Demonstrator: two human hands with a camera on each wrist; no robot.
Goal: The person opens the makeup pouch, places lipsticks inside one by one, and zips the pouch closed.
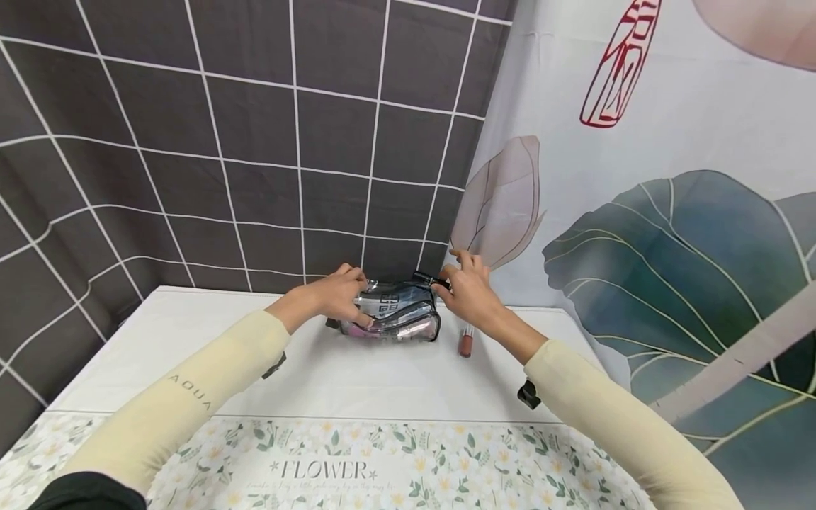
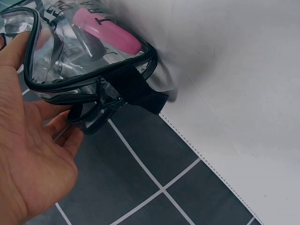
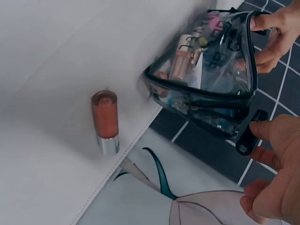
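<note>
A clear zip pouch (image 1: 398, 312) with black trim lies at the back of the white table, several cosmetics showing through its plastic. My left hand (image 1: 334, 294) grips the pouch's left end, thumb on the near side and fingers behind, as the left wrist view shows. Between thumb and forefinger, my right hand (image 1: 473, 290) pinches a small black cosmetic tube (image 3: 251, 133) beside the pouch's right end. On the table below that hand lies a brownish-red lip gloss tube (image 3: 106, 119) with a clear or silvery end. A pink tube (image 2: 105, 30) shows inside the pouch.
Behind the white table (image 1: 357, 382) hangs a dark cloth (image 1: 255, 127) with white grid lines. A white leaf-printed cloth (image 1: 637, 177) hangs at the right. Along the near edge runs a floral cover (image 1: 325, 453).
</note>
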